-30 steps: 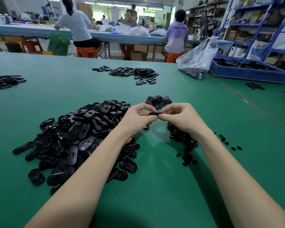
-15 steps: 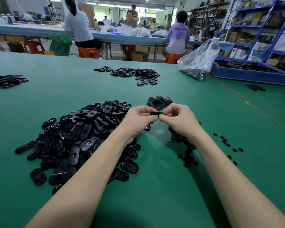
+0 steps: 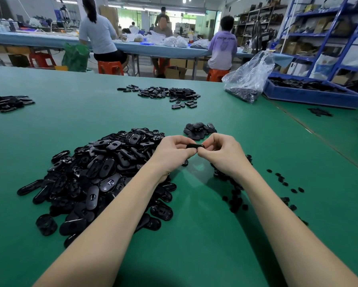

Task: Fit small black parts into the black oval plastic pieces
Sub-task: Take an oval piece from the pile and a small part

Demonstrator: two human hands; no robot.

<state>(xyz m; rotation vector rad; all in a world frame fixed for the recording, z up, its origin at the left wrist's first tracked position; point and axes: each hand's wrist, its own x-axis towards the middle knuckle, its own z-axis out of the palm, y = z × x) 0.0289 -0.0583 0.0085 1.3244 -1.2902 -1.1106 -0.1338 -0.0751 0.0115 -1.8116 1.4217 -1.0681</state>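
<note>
Both hands meet above the green table, pinching one black oval piece seen edge-on between them. My left hand holds its left end, my right hand its right end, thumbs touching underneath. Whether a small part sits in it is hidden by the fingers. A large heap of black oval pieces lies to the left under my left forearm. Small black parts are scattered under and right of my right wrist. A small pile of oval pieces lies just beyond the hands.
Further piles of black pieces lie at the far centre and far left. A clear plastic bag and a blue tray stand at the back right. People sit at a bench behind the table.
Both hands stay together on the same oval piece; the fingers have shifted slightly on it. Nothing was picked up or set down.
</note>
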